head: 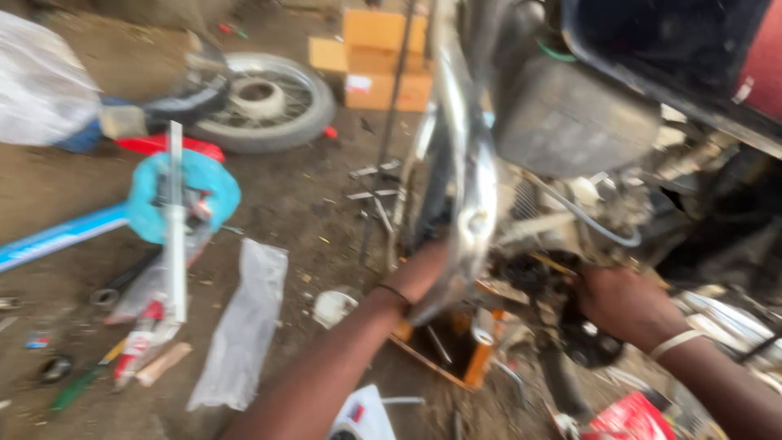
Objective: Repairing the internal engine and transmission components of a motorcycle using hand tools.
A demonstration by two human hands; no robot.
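The right hand (623, 305) closes around a dark, greasy engine part (542, 281) low on the motorcycle (570, 122). The left hand (419, 273) reaches behind the motorcycle's chrome frame tube (472, 204), its fingers hidden, so its grip cannot be told. Directly below the engine part sits an orange box (476, 358) on the dirt floor. Left of the motorcycle lie a clear plastic bag (244, 326), a blue round lid (183, 195) and scattered tools. A spoked wheel (265, 102) and cardboard boxes (379, 61) lie beyond.
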